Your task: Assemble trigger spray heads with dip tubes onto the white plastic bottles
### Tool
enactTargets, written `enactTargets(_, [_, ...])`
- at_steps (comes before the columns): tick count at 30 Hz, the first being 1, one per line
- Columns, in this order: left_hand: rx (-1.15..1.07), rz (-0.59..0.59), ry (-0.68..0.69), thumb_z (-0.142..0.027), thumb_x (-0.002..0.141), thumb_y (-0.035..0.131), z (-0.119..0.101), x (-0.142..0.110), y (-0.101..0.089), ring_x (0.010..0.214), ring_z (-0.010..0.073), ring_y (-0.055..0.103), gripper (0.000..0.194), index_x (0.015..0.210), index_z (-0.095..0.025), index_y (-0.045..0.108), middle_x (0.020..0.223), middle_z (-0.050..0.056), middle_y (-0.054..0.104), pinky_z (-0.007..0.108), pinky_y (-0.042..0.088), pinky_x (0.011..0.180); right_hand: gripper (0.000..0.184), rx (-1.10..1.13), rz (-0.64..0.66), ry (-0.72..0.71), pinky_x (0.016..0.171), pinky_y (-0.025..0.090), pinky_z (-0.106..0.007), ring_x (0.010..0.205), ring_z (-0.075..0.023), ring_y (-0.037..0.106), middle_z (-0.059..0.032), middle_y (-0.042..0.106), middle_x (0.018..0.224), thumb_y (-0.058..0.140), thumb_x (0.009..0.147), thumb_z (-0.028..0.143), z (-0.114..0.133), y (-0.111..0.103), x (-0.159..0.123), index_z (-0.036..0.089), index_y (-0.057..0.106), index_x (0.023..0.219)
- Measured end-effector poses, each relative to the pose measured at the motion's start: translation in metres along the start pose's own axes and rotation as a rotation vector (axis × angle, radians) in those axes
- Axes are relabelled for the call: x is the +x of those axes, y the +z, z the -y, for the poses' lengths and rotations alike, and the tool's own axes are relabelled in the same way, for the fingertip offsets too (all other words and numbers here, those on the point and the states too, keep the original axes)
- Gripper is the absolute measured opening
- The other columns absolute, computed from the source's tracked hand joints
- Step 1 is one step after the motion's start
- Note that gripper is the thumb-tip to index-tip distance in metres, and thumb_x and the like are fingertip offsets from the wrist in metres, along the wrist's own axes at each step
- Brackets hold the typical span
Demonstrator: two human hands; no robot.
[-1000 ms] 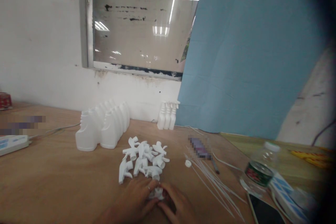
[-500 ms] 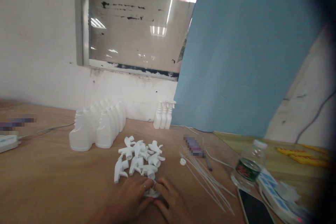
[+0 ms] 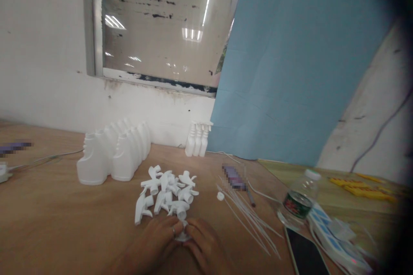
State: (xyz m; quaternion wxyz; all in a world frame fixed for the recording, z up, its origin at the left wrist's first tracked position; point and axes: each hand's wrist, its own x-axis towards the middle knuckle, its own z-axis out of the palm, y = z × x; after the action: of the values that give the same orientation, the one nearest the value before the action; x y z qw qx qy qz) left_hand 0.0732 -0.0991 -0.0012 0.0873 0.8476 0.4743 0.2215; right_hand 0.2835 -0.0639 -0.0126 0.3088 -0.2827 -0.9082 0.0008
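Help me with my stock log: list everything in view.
Headless bottles: two rows, white, back left
Fitted spray bottles: three, white, back centre
Loose spray heads: about nine, white, centre pile
Tubes: several, white, right of pile
Round cap: one, white, beside tubes
Pixelated items: two, purplish, left, right
Drink bottle: one, clear, right
Phone: one, dark, front right
Power strip: one, white, right
Plug: one, white, right
Packets: several, yellow, far right
Cables: several, whitish, both sides
Cropped item: one, white, left edge
Table: one, brown, underneath
Side surface: one, greenish, right
Curtain: one, blue, back right
Window: one, grey frame, back
Wall: one, white, back
Held piece: one, whitish, in both hands
Left hand: one, front centre
Right hand: one, front centre
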Motion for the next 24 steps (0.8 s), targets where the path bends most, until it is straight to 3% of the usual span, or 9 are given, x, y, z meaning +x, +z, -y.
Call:
enactTargets(9, [0.001, -0.008, -0.01, -0.019, 0.089, 0.055, 0.002, -0.001, 0.004, 0.109, 0.0225, 0.055, 0.026, 0.113, -0.028, 0.051, 0.116, 0.0, 0.06, 0.033, 0.041, 0.091, 0.033, 0.013, 0.001, 0.021, 0.095, 0.051, -0.033, 0.107, -0.0204, 0.064, -0.0048, 0.068, 0.117, 0.057, 0.087, 0.014, -0.003, 0.004, -0.003, 0.025, 0.056, 0.119])
enactTargets(17, [-0.01, -0.01, 0.0, -0.022, 0.09, 0.057, -0.003, -0.001, -0.003, 0.109, 0.022, 0.055, 0.023, 0.113, -0.027, 0.053, 0.118, 0.001, 0.061, 0.032, 0.043, 0.093, 0.025, 0.033, 0.012, 0.025, 0.092, 0.052, -0.031, 0.101, -0.0201, 0.066, -0.0038, 0.07, 0.109, 0.055, 0.088, 0.013, 0.0, -0.001, 0.002, 0.024, 0.062, 0.109])
enactTargets(24, [0.001, 0.015, 0.017, -0.02, 0.092, 0.053, -0.009, 0.001, -0.011, 0.109, 0.0208, 0.056, 0.024, 0.115, -0.028, 0.054, 0.116, 0.001, 0.061, 0.03, 0.044, 0.091, 0.043, -0.059, 0.008, 0.098, 0.096, 0.051, -0.036, 0.109, -0.025, 0.063, -0.0067, 0.067, 0.119, 0.057, 0.084, 0.013, 0.009, 0.0, -0.002, 0.025, 0.053, 0.125])
